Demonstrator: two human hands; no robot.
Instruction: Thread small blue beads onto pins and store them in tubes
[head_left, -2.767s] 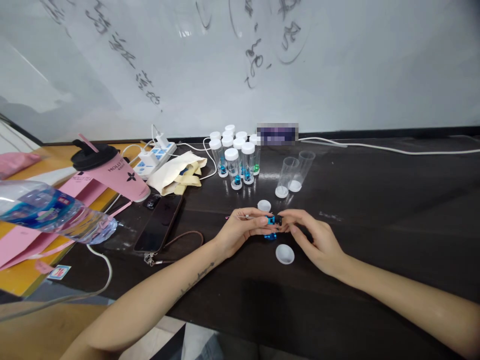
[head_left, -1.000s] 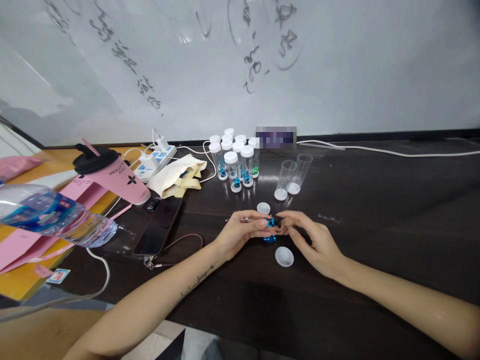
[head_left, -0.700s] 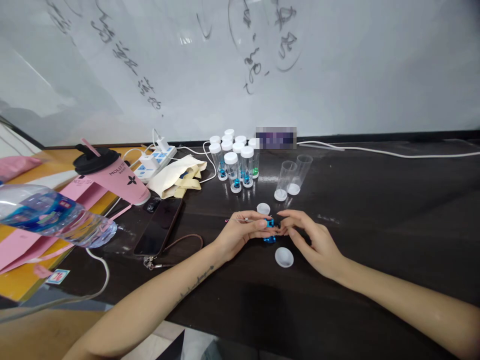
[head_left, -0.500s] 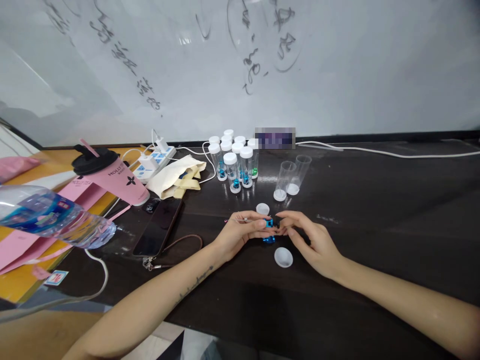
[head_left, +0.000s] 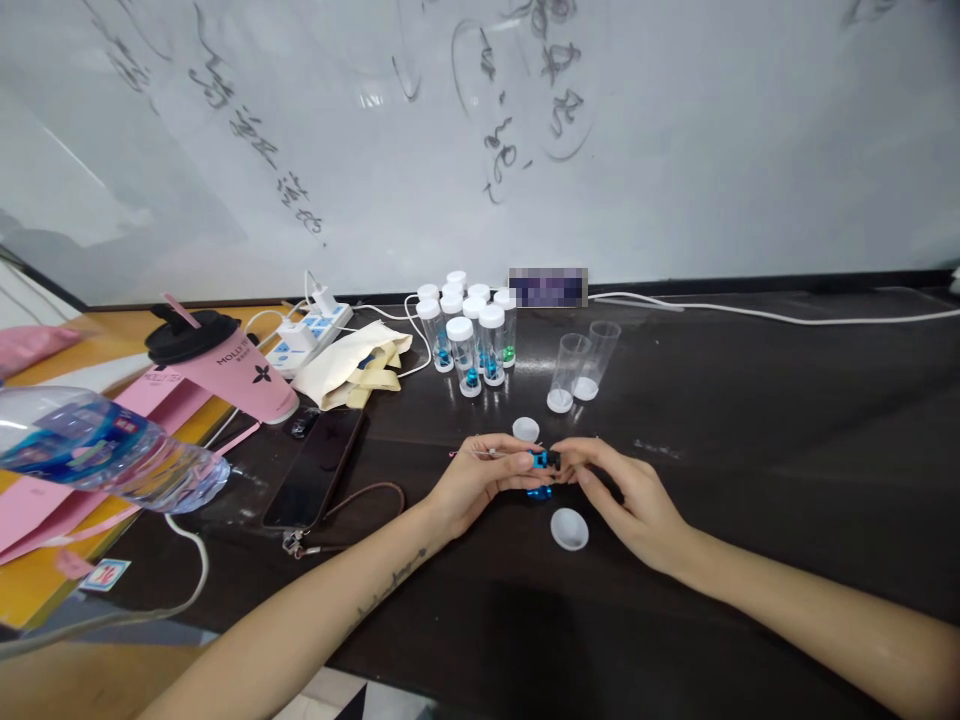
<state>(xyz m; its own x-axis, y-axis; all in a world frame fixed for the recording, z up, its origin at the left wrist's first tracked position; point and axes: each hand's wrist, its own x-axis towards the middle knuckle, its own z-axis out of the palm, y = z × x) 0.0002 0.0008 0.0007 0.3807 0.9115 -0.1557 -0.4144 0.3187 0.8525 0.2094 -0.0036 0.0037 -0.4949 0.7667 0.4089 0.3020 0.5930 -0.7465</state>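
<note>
A small white bowl (head_left: 569, 529) sits on the bench (head_left: 465, 620), just nearer than the right hand (head_left: 636, 502). The left hand (head_left: 474, 482) pinches a little blue and black piece (head_left: 541, 460); the right hand's bent fingers come up to it, but I can't tell if they grip. Just past the hands is a white cup (head_left: 526, 430), then two clear tubes (head_left: 571, 367), then tubes with white lids (head_left: 466, 355).

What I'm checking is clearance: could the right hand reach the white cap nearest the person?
Probably yes: the white cap lies beside the right hand, nothing visible between them, though that hand seems busy at the blue-and-black piece.
</note>
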